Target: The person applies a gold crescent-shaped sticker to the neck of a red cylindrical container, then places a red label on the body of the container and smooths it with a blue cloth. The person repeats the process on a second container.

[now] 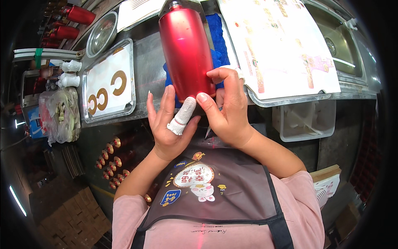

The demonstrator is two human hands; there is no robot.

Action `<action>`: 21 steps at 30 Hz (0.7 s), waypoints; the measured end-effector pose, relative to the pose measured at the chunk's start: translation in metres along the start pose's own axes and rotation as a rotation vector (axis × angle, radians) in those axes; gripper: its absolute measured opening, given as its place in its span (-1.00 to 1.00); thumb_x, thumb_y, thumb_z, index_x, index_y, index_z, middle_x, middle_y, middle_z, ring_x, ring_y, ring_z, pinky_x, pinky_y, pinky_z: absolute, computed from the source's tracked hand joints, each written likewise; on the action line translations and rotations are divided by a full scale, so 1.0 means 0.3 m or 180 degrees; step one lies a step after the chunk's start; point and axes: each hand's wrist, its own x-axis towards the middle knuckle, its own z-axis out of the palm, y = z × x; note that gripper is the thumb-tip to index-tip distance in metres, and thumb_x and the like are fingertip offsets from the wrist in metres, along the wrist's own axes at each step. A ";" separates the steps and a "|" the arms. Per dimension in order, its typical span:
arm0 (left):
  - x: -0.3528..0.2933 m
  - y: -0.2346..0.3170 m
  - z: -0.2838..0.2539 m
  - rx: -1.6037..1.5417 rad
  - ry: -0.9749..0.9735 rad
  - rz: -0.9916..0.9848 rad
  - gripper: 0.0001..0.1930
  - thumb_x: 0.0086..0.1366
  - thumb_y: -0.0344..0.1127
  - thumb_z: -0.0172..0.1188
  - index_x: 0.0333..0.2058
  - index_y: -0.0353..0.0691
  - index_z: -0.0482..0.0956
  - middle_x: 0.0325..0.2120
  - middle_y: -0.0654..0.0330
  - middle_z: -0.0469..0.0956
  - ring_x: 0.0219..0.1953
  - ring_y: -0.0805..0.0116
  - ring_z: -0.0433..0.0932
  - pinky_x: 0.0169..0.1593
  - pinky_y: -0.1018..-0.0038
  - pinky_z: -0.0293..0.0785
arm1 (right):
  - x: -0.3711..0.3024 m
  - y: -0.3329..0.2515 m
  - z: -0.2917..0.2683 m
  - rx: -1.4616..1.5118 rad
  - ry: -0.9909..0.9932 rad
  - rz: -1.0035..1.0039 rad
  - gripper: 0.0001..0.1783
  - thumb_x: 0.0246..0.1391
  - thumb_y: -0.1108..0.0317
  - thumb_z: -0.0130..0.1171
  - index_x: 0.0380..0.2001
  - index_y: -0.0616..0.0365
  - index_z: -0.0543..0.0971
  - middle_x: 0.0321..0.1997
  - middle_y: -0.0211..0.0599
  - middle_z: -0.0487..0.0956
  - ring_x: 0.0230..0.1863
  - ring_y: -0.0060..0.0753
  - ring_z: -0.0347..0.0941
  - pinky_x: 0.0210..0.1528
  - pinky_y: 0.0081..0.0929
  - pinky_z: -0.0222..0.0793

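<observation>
A glossy red bottle (185,50) lies on its side on a blue cloth (216,33), its threaded neck at the far end and its base toward me. My left hand (172,120) is spread at the base; a white cloth cot covers one finger, whose tip meets the bottle's lower edge. My right hand (230,108) rests its thumb at the base and its index finger along the bottle's right side. From under its curled fingers juts a thin pointed metal tool (208,132), mostly hidden.
A metal tray (129,106) with gold C-shaped pieces sits left, below a glass bowl (102,35). Printed decal sheets (275,54) lie right, beside a sink (338,41). Under the counter edge hangs a translucent bin (306,122). More red bottles (78,15) stand at far left.
</observation>
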 end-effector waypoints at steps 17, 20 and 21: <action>0.061 0.017 -0.035 0.0546 -0.0008 0.0224 -0.47 0.04 -0.36 0.48 0.07 -0.01 0.70 0.30 -0.23 0.37 0.23 -0.25 0.49 0.33 -0.30 0.09 | -0.005 0.009 -0.012 0.0064 -0.0204 -0.0011 -0.59 0.19 0.48 0.17 0.11 0.25 0.47 0.00 -0.14 0.52 -0.19 -0.28 0.36 -0.14 -0.41 0.38; 0.096 0.029 -0.049 0.0685 0.0027 0.0359 -0.51 0.05 -0.33 0.45 0.04 0.06 0.72 0.27 -0.20 0.42 0.20 -0.25 0.52 0.31 -0.31 0.13 | 0.001 0.036 -0.013 0.0112 -0.0253 -0.0255 -0.61 0.25 0.55 0.10 0.14 0.25 0.44 0.04 -0.19 0.46 -0.31 -0.57 0.31 -0.23 -0.62 0.32; 0.111 0.030 -0.052 0.0752 0.0042 0.0468 -0.52 0.06 -0.31 0.44 0.03 0.07 0.73 0.26 -0.19 0.44 0.18 -0.25 0.52 0.30 -0.31 0.14 | 0.003 0.044 -0.011 0.0198 -0.0242 -0.0204 -0.62 0.25 0.56 0.08 0.14 0.25 0.44 0.04 -0.19 0.45 -0.30 -0.57 0.31 -0.22 -0.63 0.32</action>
